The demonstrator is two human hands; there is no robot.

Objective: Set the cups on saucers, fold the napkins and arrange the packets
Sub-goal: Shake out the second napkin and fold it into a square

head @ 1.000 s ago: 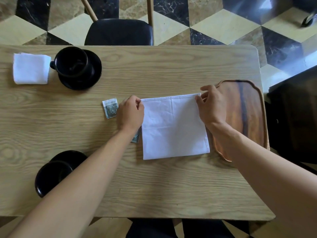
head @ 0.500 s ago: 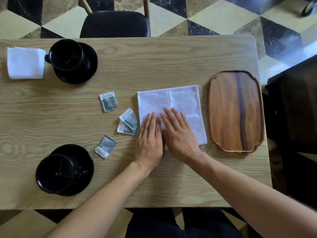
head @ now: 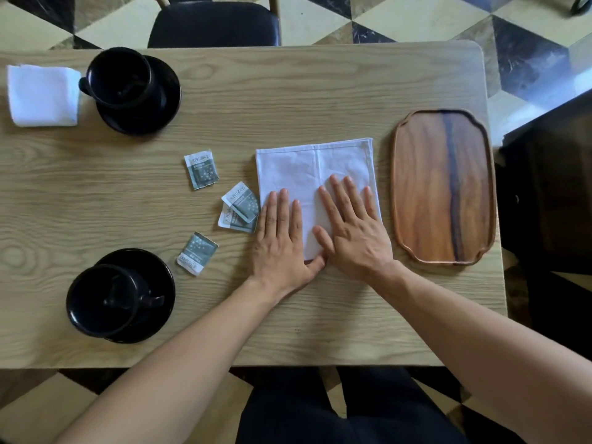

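Observation:
A white napkin (head: 307,168) lies folded into a square on the wooden table (head: 288,91). My left hand (head: 280,238) and my right hand (head: 352,232) rest flat on its near half, fingers spread, holding nothing. Several grey-green packets lie left of it: one (head: 201,169) alone, two overlapping (head: 240,208), one (head: 197,253) nearer me. A black cup (head: 120,78) stands on a black saucer (head: 166,97) at the far left. Another black cup (head: 102,299) sits on its saucer (head: 157,270) near left. A second folded white napkin (head: 43,96) lies at the far left edge.
A wooden tray (head: 443,187) lies right of the napkin, close to the table's right edge. A black chair (head: 213,25) stands at the far side. My legs show below the near edge. Dark furniture (head: 551,187) stands to the right.
My hands left the napkin's far corners, came back to its near half and pressed flat, then slid slightly apart. The packets they hid are now visible.

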